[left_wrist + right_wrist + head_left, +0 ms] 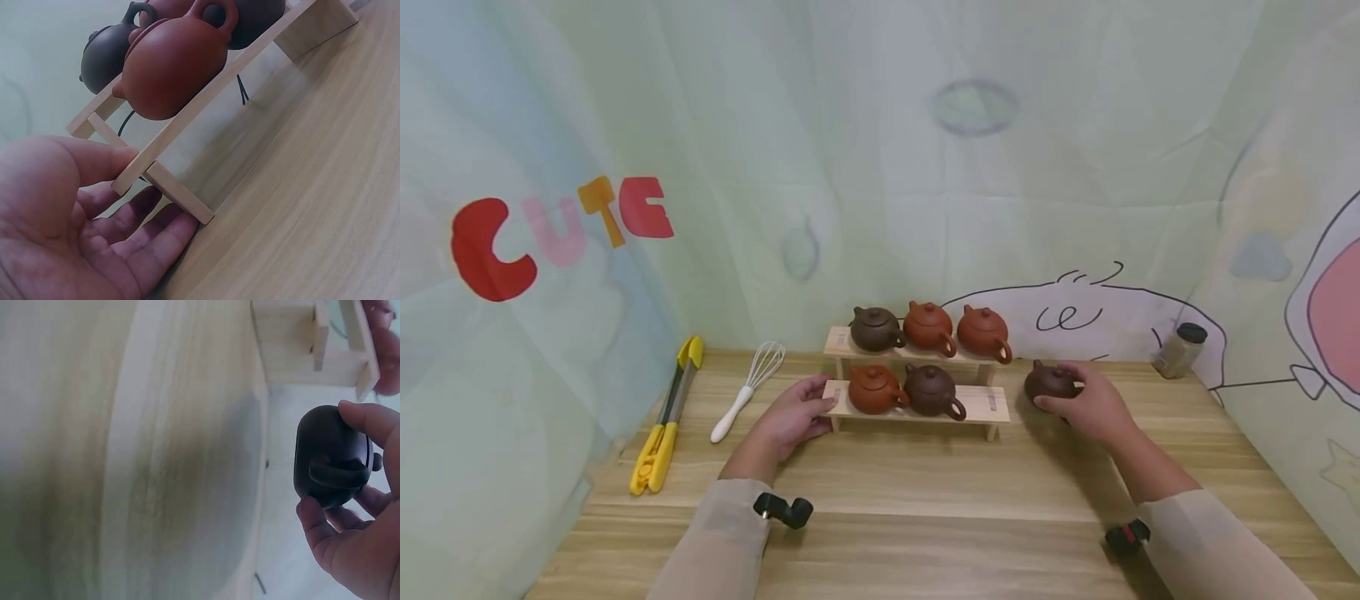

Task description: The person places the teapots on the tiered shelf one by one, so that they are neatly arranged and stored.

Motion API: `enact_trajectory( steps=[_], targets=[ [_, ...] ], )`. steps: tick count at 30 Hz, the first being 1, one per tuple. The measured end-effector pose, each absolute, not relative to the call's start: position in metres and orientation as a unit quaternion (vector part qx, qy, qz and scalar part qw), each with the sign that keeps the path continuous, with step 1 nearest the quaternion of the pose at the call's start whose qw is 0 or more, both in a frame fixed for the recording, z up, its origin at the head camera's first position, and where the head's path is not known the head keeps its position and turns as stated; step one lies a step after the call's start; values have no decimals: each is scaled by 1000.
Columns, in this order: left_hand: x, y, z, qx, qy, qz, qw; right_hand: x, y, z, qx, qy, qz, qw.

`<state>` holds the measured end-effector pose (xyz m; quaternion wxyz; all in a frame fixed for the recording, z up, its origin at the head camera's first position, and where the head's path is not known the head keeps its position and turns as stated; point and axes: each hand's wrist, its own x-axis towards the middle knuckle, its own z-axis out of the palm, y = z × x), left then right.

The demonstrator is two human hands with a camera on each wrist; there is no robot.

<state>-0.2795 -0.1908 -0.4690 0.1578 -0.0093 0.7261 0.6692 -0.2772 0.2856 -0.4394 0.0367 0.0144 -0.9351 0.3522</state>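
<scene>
My right hand [1096, 403] holds a dark brown teapot [1047, 383] to the right of the wooden stand [976, 403]. In the right wrist view, thumb and fingers grip the sides of its body, its handle facing the camera. My left hand [94, 212] grips the stand's lower left end, thumb on the board and fingers below by the leg. On the lower step sit a reddish teapot [872, 390] and a dark brown teapot [929, 390]. Along the upper step stand a dark teapot [874, 330] and two reddish teapots, one in the middle [928, 327] and one at right [982, 332].
Left of the stand lie a white-handled whisk [747, 395] and yellow-and-grey tongs [666, 421]. A small jar with a black lid [1180, 352] stands at the table's back right. Behind the wooden table [925, 517] hangs a printed curtain [880, 167].
</scene>
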Motion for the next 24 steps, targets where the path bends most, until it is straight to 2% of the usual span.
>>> enact_trajectory(
  steps=[12,24],
  targets=[
    [-280,-191,-469,-19,728,667,159,-240,258,-418,39,-910,413,22],
    [-280,-190,-470,-12,726,669,158,-242,214,-421,78,-902,424,33]
  ],
)
